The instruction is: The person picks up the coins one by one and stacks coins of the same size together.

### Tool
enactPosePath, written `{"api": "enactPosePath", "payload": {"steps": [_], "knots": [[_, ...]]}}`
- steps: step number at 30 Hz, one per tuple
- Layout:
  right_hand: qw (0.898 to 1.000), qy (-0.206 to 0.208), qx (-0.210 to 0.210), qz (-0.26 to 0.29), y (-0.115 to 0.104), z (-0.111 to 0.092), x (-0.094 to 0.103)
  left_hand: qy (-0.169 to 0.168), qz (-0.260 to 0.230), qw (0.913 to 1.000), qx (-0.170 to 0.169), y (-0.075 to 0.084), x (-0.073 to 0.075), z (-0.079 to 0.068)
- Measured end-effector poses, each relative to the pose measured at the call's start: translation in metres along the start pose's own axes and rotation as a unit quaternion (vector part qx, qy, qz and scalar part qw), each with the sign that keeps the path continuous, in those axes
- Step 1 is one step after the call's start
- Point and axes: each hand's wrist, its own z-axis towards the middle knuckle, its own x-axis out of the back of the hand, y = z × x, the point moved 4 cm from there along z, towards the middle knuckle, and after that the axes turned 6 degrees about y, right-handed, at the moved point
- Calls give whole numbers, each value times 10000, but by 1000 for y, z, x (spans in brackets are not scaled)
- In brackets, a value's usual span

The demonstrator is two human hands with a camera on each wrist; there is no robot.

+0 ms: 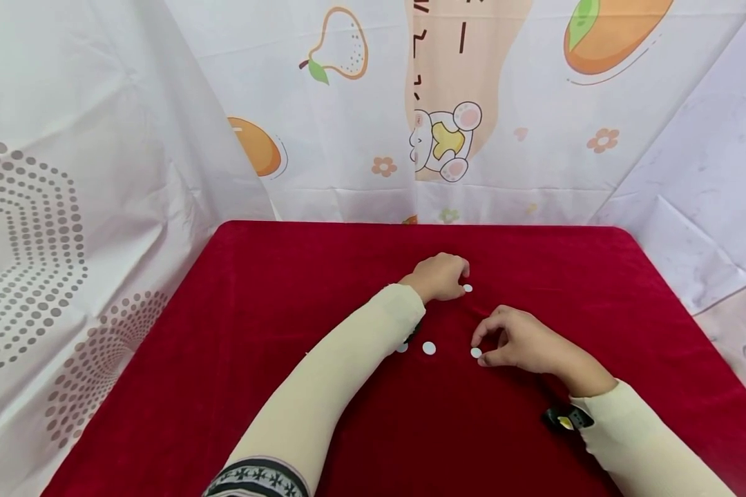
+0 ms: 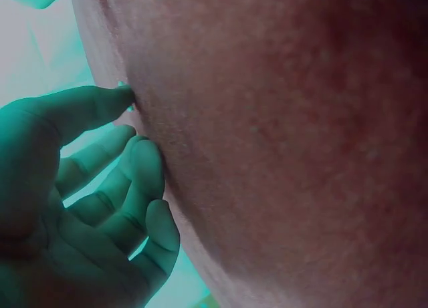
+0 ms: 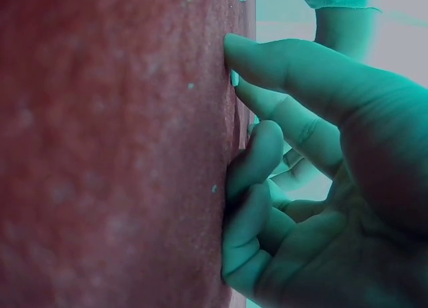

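Observation:
Over the far middle of the red-covered table, my left hand point(image 1: 440, 277) curves its fingers loosely around one side of a small white disc point(image 1: 468, 288). The thumb tip is right at the disc, while the index fingertip stands apart from it. Nearer to me, my right hand point(image 1: 519, 342) pinches another white disc point(image 1: 476, 353) between thumb and index finger, low on the cloth. The edge of this disc point(image 3: 234, 78) shows between those fingertips in the right wrist view, with the other fingers curled against the cloth.
A white disc point(image 1: 429, 348) lies on the red cloth point(image 1: 298, 276) between the forearms. Another disc point(image 1: 402, 348) is partly hidden by the left sleeve point(image 1: 336, 373). Printed white curtains point(image 1: 348, 124) hang behind the table's far edge and along both sides.

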Motion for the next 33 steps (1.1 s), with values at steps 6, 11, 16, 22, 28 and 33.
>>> {"api": "enactPosePath", "payload": {"steps": [6,11,16,22,28,33], "knots": [[10000,-8,-19,9,1,0,-1,-65,-437,9990,-60,-5,-2,2],[10000,9,-9,14,1,0,0,-97,-431,9987,-235,-5,-3,3],[10000,13,18,18,1,0,-1,-110,-408,9988,-238,-5,-4,4],[10000,6,14,19,0,0,-1,-111,-374,9991,-195,-5,-3,4],[10000,-4,-24,23,0,0,-1,-80,-374,9991,-202,-3,-1,2],[10000,-1,-49,17,1,0,-1,-58,-394,9990,-210,-2,0,0]]}}
